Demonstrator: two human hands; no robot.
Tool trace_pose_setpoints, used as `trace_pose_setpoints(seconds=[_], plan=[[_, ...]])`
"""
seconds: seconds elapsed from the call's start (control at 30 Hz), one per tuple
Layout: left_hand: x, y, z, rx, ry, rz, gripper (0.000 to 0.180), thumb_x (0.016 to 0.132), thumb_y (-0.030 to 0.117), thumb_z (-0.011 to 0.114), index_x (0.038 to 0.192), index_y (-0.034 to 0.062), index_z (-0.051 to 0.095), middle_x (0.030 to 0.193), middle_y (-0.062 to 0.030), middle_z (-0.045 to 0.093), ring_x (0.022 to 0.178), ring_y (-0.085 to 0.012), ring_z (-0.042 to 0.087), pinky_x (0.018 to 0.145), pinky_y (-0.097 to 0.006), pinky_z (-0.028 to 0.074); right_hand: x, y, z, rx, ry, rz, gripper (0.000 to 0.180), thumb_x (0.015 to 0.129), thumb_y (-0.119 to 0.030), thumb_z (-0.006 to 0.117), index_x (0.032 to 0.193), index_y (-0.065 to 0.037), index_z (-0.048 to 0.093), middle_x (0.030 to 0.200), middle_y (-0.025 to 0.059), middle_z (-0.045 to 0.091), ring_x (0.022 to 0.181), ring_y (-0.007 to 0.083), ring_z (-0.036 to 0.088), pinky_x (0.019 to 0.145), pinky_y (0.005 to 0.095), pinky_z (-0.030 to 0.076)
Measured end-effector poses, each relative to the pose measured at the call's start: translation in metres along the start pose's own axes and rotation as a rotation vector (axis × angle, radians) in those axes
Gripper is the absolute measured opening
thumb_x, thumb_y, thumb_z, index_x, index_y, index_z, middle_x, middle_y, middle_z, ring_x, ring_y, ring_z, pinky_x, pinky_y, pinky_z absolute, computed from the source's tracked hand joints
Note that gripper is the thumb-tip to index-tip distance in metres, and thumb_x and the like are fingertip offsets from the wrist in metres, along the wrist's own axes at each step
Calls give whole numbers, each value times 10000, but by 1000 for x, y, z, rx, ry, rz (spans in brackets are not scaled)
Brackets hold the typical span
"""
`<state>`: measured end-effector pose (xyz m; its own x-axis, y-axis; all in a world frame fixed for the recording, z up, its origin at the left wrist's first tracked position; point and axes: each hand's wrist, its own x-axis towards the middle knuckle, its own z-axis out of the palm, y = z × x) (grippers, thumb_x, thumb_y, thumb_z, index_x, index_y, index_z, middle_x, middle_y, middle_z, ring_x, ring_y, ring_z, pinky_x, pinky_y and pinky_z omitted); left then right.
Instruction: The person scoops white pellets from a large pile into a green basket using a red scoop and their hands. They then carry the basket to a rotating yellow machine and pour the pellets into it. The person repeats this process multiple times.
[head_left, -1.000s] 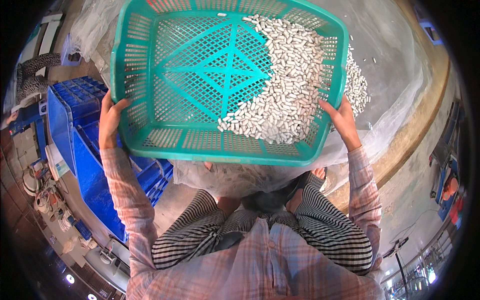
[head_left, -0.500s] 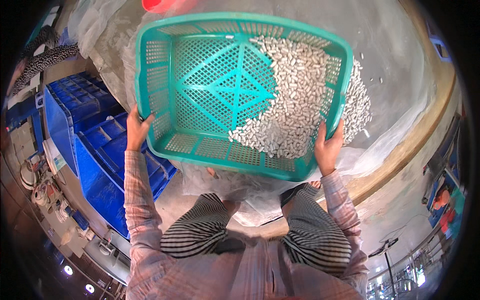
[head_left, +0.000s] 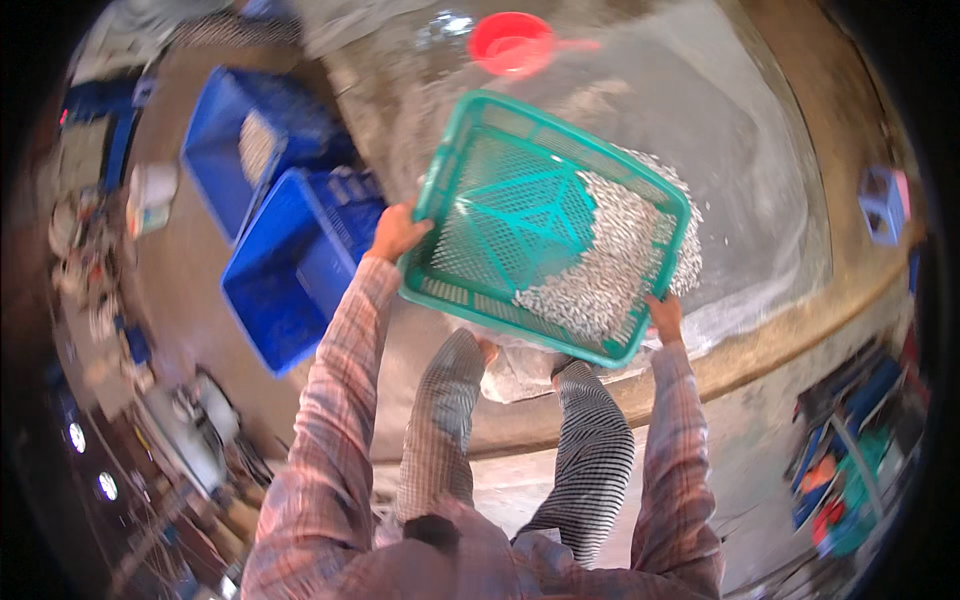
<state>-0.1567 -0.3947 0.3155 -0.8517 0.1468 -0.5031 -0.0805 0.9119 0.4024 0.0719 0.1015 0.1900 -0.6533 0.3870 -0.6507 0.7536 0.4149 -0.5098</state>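
I hold a teal plastic lattice basket (head_left: 470, 170) out in front of me by its near rim. My left hand (head_left: 395, 232) grips its left near corner and my right hand (head_left: 664, 315) grips its right near corner. The basket is tilted to the right. A heap of small white oblong pieces (head_left: 610, 270) lies against its right side. More of the same white pieces (head_left: 690, 255) lie on the clear plastic sheet (head_left: 740, 150) spread on the ground just beyond the basket's right edge.
Two blue plastic crates (head_left: 290, 290) stand to my left, the farther crate (head_left: 250, 140) holding some white pieces. A red scoop (head_left: 512, 44) lies at the far edge of the sheet. A raised curb (head_left: 800, 330) runs on my right. Clutter lines both sides.
The basket has moved away from my head and swung to the right, tilting more. The view has turned, bringing the blue crates and red scoop into sight. Both hands keep their grip.
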Motion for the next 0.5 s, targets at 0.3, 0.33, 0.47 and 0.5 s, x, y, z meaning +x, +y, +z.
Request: trace_pose_setpoints(seconds=[0.3,0.33,0.47,0.5], plan=[[-142,61,-177,-261,-87,-193,496,643,231,653,1119,90,645,960,-253,642,880,-430,615,847,-467,487,-112,-180,-117,-274,3,-153,354,810,-183,612,1072,54,592,924,188,658,823,307,611,775,391,466],[-152,66,-201,-333,-148,-278,521,630,224,655,1135,97,641,1082,-248,630,987,-417,600,914,-463,458,-123,-211,-127,-239,-19,-182,360,817,-172,609,1092,59,577,962,213,646,868,340,606,802,402,461],[-225,20,-199,-575,50,-84,697,623,139,650,1309,135,526,1468,-148,332,1350,-331,289,1101,-445,250,-175,-263,-131,-284,34,-327,433,838,-148,596,1185,90,494,1048,282,600,958,417,577,838,431,444],[-236,4,-195,-791,60,-54,771,623,101,641,1373,141,468,1536,-105,227,1410,-302,177,1135,-443,182,-187,-273,-129,-298,60,-381,469,843,-158,594,1211,102,463,1047,297,590,953,434,569,831,444,441]])
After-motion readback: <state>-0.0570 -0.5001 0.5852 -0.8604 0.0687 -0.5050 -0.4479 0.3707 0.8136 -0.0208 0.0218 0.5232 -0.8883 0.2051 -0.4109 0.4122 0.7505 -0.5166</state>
